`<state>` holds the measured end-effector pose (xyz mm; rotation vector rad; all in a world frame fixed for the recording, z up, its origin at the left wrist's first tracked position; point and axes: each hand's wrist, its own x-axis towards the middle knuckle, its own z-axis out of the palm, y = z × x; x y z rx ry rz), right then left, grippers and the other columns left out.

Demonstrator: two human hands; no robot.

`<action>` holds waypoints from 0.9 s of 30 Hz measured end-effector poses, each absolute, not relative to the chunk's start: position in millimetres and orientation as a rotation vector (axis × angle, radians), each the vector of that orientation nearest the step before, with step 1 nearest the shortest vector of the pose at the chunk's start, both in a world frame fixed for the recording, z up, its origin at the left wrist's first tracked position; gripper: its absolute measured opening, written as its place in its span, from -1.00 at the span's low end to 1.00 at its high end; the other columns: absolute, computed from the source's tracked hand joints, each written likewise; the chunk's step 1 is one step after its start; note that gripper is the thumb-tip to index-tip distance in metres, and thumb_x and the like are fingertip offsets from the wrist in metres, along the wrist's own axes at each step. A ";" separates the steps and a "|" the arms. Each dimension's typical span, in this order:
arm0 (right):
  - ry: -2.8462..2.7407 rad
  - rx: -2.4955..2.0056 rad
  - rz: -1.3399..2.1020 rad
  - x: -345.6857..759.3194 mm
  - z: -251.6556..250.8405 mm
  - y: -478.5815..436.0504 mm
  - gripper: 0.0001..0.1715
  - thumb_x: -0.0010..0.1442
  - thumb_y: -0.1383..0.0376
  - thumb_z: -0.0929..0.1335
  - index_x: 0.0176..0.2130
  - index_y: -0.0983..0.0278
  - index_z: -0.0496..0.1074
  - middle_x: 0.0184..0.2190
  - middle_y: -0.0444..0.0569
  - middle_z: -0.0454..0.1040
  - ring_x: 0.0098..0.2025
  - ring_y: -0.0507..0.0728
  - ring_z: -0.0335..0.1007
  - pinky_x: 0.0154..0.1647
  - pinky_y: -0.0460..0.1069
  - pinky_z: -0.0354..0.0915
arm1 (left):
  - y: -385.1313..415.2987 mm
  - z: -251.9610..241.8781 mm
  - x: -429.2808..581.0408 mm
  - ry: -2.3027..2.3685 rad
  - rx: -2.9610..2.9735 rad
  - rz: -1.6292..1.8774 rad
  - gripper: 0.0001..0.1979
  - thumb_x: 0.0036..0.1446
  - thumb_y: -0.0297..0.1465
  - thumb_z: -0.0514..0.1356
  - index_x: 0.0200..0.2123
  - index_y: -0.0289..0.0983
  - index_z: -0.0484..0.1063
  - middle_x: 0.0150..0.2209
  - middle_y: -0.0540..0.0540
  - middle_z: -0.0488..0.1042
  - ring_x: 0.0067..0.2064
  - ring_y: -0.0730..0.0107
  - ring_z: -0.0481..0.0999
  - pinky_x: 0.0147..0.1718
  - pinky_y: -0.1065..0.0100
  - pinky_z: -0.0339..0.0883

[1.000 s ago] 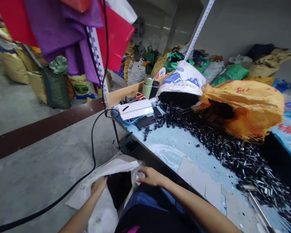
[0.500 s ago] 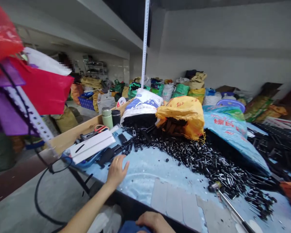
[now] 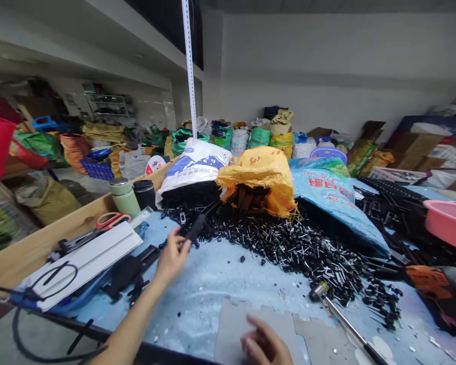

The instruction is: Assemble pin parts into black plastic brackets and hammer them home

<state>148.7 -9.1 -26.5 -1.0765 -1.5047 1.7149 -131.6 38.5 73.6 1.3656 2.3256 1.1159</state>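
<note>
My left hand (image 3: 173, 256) reaches over the blue table top, its fingers closed on a flat black plastic part (image 3: 196, 229), slightly blurred. The part tilts up beside a heap of small black pieces with metal pins (image 3: 300, 246). My right hand (image 3: 264, 342) hovers low over the grey foam mats (image 3: 231, 322) near the front edge. Its index finger stretches out, the others are loosely bent, and nothing shows in it. To its right lies a hammer (image 3: 342, 317) with a metal shaft, its head against the heap.
White (image 3: 197, 165), yellow (image 3: 260, 165) and blue (image 3: 323, 187) sacks spill parts at the back. At left stand a green flask (image 3: 124, 197), scissors (image 3: 112, 221) and a white panel (image 3: 95, 261) by a wooden edge board. A power tool (image 3: 429, 284) and pink basin (image 3: 448, 223) are at right.
The view has swung right and closer to the table. My left hand has taken hold of the black plastic part. My right hand has risen from my lap to above the mats.
</note>
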 end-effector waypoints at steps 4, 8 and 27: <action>-1.046 -1.007 1.677 124.3 6.1 3.7 -0.15 -0.11 -0.21 0.36 0.06 0.16 0.27 -0.11 0.08 0.46 -0.02 0.26 0.38 -0.02 0.15 0.27 | -10.7 48.6 -64.9 1.609 1.636 1.094 -0.49 0.01 -0.23 0.17 0.07 -0.14 0.26 -0.21 -0.08 0.49 -0.37 0.33 0.48 -0.35 0.37 0.33; -0.980 -1.091 1.790 110.3 27.2 23.0 -0.34 -0.15 -0.22 0.37 -0.28 0.23 0.32 -0.51 -0.10 0.44 -0.49 0.10 0.42 -0.43 -0.02 0.36 | 24.4 56.5 -90.1 2.080 1.558 0.990 -0.73 0.01 -0.31 0.18 -0.17 -0.14 0.46 -0.14 -0.10 0.48 -0.10 0.24 0.44 -0.07 0.34 0.26; -2.385 -1.126 1.174 166.2 48.7 43.4 -0.41 0.03 0.11 0.38 0.05 0.19 0.30 -0.14 0.04 0.40 -0.12 0.22 0.30 -0.05 0.09 0.19 | 38.6 49.4 -96.0 1.881 1.636 1.028 -0.58 -0.03 -0.16 0.12 -0.15 -0.30 0.35 -0.29 -0.11 0.46 -0.25 0.21 0.47 -0.26 0.26 0.34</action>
